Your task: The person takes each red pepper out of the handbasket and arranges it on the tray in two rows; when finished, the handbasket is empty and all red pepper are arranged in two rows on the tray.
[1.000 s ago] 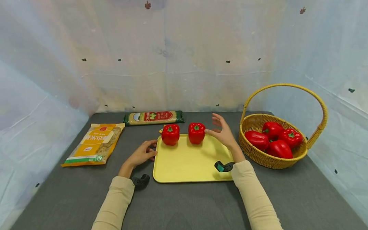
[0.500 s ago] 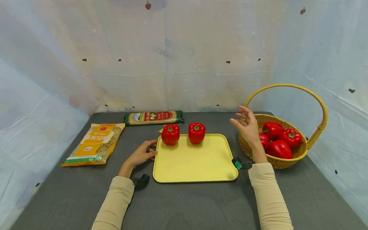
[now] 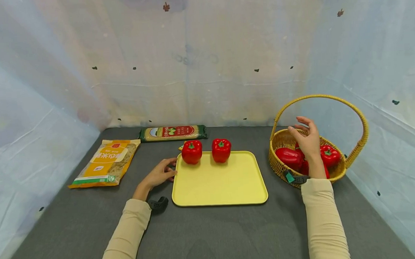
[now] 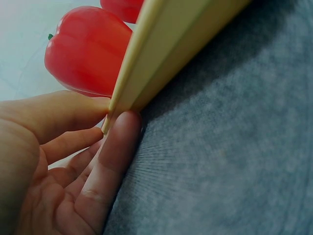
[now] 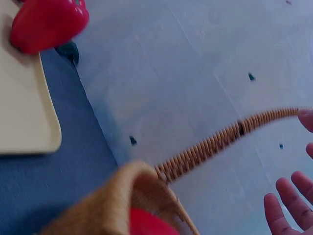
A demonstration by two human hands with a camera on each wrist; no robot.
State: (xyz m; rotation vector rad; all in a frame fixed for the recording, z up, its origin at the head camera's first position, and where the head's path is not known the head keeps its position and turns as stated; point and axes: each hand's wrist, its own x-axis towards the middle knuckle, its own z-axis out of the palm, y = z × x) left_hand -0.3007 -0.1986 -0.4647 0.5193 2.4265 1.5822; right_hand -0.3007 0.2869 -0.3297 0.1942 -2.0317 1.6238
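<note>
left hand (image 3: 159, 173) at yellow tray (image 3: 218, 185) | right hand (image 3: 309, 143) over basket (image 3: 282, 141)

- Peppers (image 3: 192, 152): glossy, smooth, plastic-looking from here
- Tray (image 3: 219, 185): smooth, hard plastic by its look, faintly shiny
- Basket (image 3: 282, 142): woven wicker, ridged and rough
- Tablecloth (image 3: 198, 238): matt, fine-grained fabric
- Bag (image 3: 104, 165): shiny plastic film
- Sleeve (image 3: 324, 221): soft, matt cloth

On the red label of the green-and-gold pack (image 3: 173, 133), laid beyond the left grip (image 3: 158, 173), a brand name beginning "Olivoi" can be read, its ending too small to be certain, with Chinese characters printed beside it. On the yellow bag (image 3: 104, 163), to the left of that grip, large white Chinese characters are borne, too blurred to be read surely, above a round mark on a green band.
</note>
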